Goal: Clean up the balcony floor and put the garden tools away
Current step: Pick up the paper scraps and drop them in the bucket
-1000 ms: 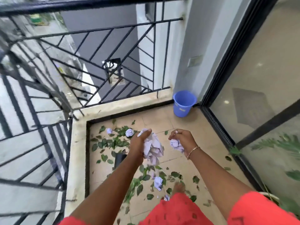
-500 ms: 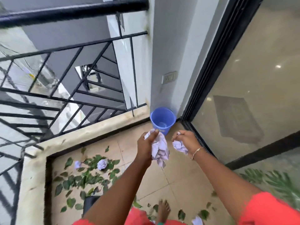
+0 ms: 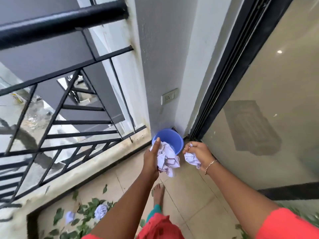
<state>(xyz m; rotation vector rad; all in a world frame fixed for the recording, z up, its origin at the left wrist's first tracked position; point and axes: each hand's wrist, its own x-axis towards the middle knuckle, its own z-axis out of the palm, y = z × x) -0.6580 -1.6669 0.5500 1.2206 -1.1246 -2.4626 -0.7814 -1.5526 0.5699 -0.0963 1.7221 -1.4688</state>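
My left hand [image 3: 152, 157] grips a big bunch of crumpled white paper [image 3: 166, 158]. A smaller crumpled paper ball [image 3: 192, 159] is held in my right hand [image 3: 198, 150]. Both hands hover side by side just in front of a blue plastic bucket [image 3: 172, 138] standing in the balcony corner against the wall. The left bunch overlaps the bucket's near rim in view. On the tiled floor at the lower left lie green leaves [image 3: 59, 215] and two more paper balls [image 3: 101, 211], [image 3: 69, 216].
A black metal railing [image 3: 72, 107] on a low concrete kerb [image 3: 96, 163] runs along the left. A sliding glass door [image 3: 269, 104] in a black frame closes the right side. A wall socket [image 3: 169, 96] sits above the bucket. My bare foot [image 3: 158, 191] stands on the tiles.
I have stepped toward the corner, so the bucket is much nearer and the leaf litter has dropped behind to the lower left. Both hands still hold their paper.
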